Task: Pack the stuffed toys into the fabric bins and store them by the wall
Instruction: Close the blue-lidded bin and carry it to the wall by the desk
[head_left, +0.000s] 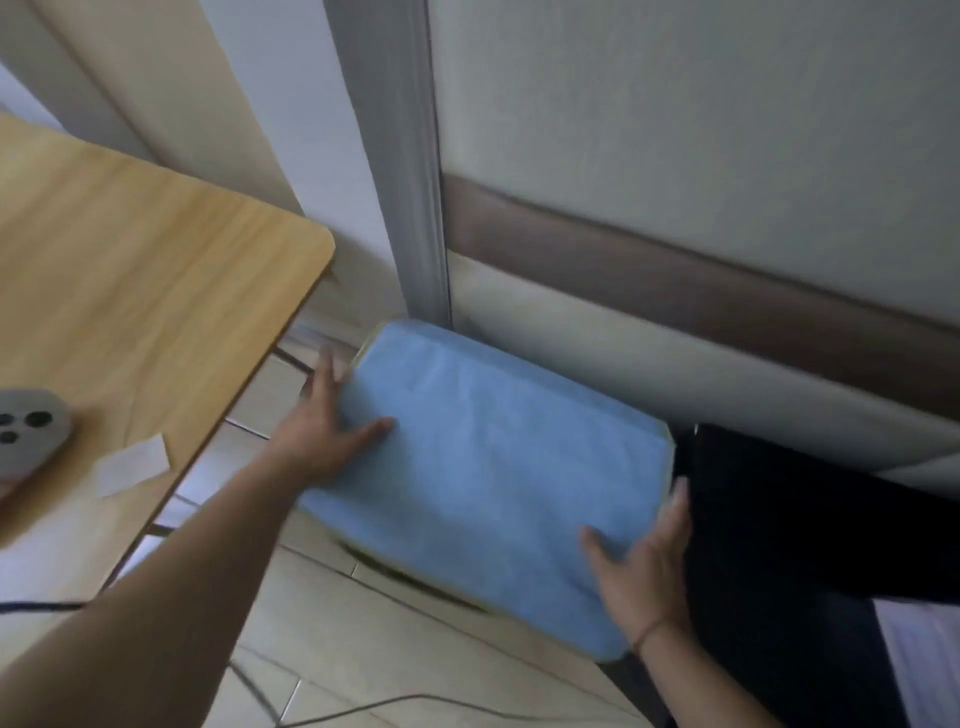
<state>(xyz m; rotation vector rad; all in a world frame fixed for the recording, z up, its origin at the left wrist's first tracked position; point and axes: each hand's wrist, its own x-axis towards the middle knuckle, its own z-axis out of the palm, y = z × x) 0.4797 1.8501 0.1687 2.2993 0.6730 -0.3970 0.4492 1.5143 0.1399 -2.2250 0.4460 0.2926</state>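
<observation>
Right now I have the blue fabric bin (483, 467) on the tiled floor (395, 613), tight against the padded wall (649, 332) beside the desk (130, 270). My left hand (324, 431) and right hand (644, 566) lie spread flat at its ends, gripping nothing. It looks soft and light, so I'd hold both ends.

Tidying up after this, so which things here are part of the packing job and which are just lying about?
Job: blue fabric bin, left hand and right hand on its sides, wall.
Lying about: wooden table, grey device, white slip, floor cables.
</observation>
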